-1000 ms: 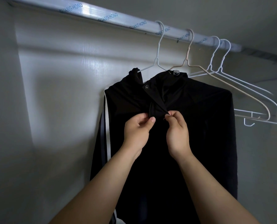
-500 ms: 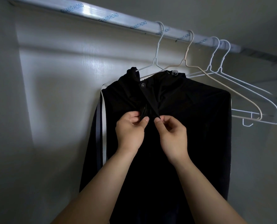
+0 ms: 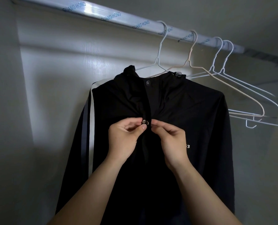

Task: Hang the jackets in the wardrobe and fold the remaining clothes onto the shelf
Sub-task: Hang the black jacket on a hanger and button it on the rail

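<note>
A black jacket (image 3: 191,114) with a white and grey stripe down its left sleeve hangs on a white wire hanger (image 3: 159,62) from the wardrobe rail (image 3: 102,15). My left hand (image 3: 125,140) pinches the left edge of the jacket's front placket, where two small metal snap halves (image 3: 145,122) show. My right hand (image 3: 172,142) pinches the opposite placket edge just right of the snaps. A closed black snap sits higher up near the collar.
A beige hanger (image 3: 224,82) and two white hangers (image 3: 256,98) hang bare on the rail to the right of the jacket. White wardrobe walls enclose the left, back and right sides.
Both hands have slid a little lower down the jacket front. The placket edges have been turned so the metal snap halves now show between my fingers.
</note>
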